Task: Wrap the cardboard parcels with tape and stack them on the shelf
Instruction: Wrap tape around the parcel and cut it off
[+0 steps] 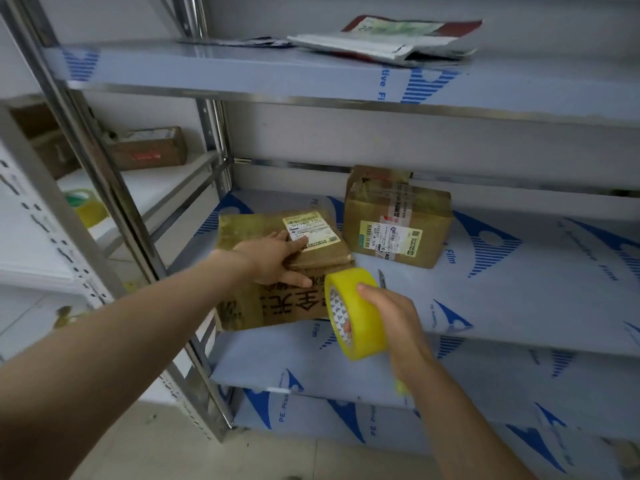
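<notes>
Left hand (277, 259) lies flat, fingers spread, on the flat parcel (277, 268) at the shelf (485, 306) front, right hand (388, 313) clamps the tape roll (360, 313); cardboard looks light, stiff, best held by edges.

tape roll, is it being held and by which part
Yes: the right hand grips the yellow tape roll, fingers through its core, thumb on the outer winding. The left hand only presses flat on a parcel.
</notes>
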